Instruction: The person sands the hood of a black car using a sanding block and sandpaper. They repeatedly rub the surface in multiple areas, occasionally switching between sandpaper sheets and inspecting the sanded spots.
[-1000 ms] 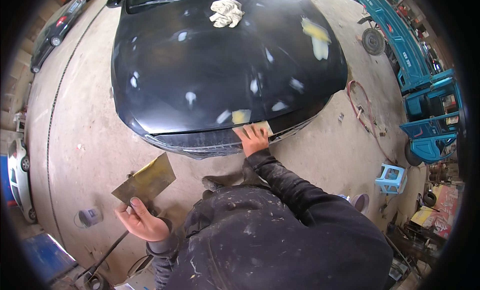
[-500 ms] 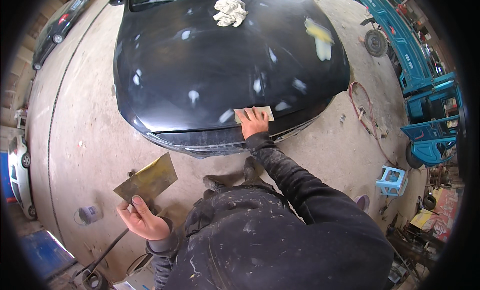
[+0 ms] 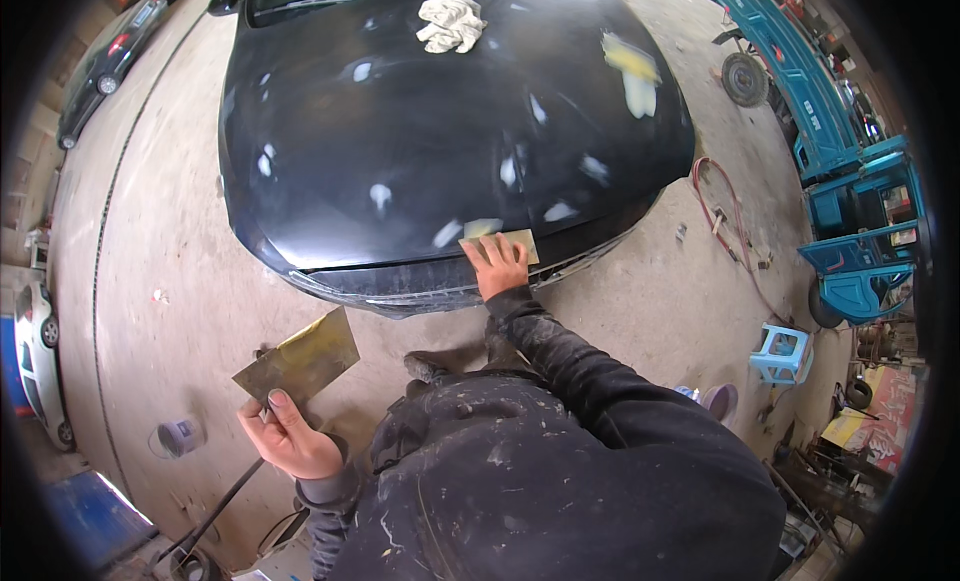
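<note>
The right hand (image 3: 497, 266) presses flat on a small yellowish spreader (image 3: 500, 245) at the front edge of the black car hood (image 3: 400, 131); its grip is fingers spread over the blade rather than curled around it. Over the last second the hand and spreader have slid a little up and to the left along the hood's lip, toward the pale filler patch (image 3: 482, 226) now just beside the blade's upper edge, so the filler there seems to be getting smoothed.

The left hand (image 3: 288, 439) is held low and well apart from the car, its grip closed on the lower corner of a flat mixing board (image 3: 297, 358) smeared yellow; it has barely moved.

Farther up the hood lie more pale patches and a crumpled white rag (image 3: 450, 23) near the windshield.
</note>
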Demonstrator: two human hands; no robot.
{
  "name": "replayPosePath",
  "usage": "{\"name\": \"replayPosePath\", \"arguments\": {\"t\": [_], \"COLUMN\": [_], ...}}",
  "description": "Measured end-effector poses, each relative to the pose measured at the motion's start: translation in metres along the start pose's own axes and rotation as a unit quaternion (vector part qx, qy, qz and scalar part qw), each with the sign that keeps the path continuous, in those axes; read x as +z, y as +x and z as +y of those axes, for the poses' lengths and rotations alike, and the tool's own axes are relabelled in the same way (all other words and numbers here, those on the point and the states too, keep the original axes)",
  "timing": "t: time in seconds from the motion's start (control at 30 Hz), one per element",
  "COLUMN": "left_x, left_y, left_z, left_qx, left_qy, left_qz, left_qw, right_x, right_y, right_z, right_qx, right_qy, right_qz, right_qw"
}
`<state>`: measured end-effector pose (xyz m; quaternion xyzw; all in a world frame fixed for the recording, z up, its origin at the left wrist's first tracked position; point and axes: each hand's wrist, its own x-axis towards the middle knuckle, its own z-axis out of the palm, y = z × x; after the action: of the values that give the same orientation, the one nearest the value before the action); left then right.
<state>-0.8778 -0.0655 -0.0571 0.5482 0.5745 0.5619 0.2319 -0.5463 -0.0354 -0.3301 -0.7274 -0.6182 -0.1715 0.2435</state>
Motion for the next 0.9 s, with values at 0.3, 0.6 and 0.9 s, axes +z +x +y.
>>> {"name": "replayPosePath", "arguments": {"t": [0.3, 0.6, 0.9], "left_x": [0.001, 0.0, -0.002], "left_y": [0.003, 0.001, 0.001], "left_z": [0.001, 0.002, -0.003], "left_qx": [0.01, -0.003, -0.001], "left_qy": [0.007, 0.01, 0.022], "left_qz": [0.014, -0.008, -0.006], "left_qw": [1.0, 1.0, 1.0], "right_x": [-0.024, -0.007, -0.002], "right_y": [-0.014, 0.024, -0.001], "right_z": [-0.002, 0.02, 0.02], "right_qx": [0.009, 0.02, 0.0], "right_qy": [0.014, -0.006, 0.007], "right_qz": [-0.014, -0.017, 0.026], "right_qw": [1.0, 1.0, 1.0]}}
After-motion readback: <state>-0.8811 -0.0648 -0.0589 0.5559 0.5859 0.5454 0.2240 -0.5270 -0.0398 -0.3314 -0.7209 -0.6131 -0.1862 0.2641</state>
